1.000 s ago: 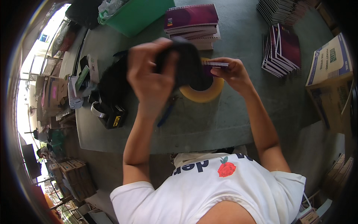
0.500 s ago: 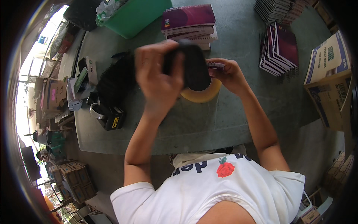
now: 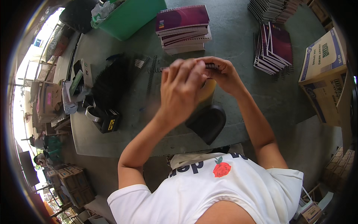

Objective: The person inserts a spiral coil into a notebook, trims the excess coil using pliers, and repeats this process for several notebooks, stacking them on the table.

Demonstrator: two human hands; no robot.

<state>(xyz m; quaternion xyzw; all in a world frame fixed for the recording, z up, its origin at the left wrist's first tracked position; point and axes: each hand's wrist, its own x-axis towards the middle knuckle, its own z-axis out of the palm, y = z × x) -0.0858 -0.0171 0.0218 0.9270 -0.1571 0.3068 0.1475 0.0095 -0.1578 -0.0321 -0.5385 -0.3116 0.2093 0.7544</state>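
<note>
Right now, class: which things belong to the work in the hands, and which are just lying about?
In hand:
left hand
right hand
spiral binding strip
tape roll
black pad

Lying about:
notebook stack
green bin
cardboard box
tape dispenser

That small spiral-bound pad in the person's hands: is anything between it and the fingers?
Nothing visible. The left hand and right hand both close directly on the small spiral-bound pad, held above the grey table. The tape roll and the black cover lie below the hands, not between.
</note>
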